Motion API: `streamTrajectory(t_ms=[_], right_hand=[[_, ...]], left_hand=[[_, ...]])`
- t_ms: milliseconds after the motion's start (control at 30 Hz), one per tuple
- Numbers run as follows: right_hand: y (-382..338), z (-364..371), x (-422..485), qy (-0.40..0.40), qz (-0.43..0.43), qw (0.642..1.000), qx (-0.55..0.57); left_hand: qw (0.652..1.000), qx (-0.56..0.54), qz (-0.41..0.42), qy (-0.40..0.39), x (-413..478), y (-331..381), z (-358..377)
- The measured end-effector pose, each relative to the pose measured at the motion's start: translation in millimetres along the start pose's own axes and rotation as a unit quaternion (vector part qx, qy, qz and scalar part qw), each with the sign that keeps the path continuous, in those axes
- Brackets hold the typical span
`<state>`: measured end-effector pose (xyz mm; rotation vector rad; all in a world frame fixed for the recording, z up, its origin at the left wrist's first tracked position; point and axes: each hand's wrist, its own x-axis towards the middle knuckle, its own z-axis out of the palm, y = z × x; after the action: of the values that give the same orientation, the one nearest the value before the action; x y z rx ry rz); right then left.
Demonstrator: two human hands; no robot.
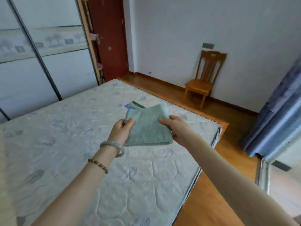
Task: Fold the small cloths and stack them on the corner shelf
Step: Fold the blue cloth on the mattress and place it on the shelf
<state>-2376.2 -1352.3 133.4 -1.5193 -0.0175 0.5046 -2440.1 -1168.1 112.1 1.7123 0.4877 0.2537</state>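
A small pale-green fluffy cloth (147,126), folded to a thick square, is held up above the bare quilted mattress (78,144). My left hand (121,131) grips its left edge, thumb on top. My right hand (175,128) grips its right edge, fingers under it. Both hands hold the cloth level over the far right part of the mattress. No corner shelf is in view.
A blue-green label (134,105) lies on the mattress just behind the cloth. A wooden chair (203,80) stands against the far wall. Sliding wardrobe doors (40,62) fill the left, a dark red door (109,38) stands beyond, and blue curtains (276,115) hang at right above wood floor.
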Motion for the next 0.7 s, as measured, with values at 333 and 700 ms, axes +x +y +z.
streamTrajectory(t_ms=[333, 700], right_hand=[[-47, -169, 13, 0.14, -0.045, 0.987, 0.06], [-82, -356, 58, 0.226, -0.077, 0.965, 0.112]], left_hand=[[0.988, 0.015, 0.05, -0.147, 56, 73, 179], [0.966, -0.021, 0.064, -0.249, 112, 130, 383]])
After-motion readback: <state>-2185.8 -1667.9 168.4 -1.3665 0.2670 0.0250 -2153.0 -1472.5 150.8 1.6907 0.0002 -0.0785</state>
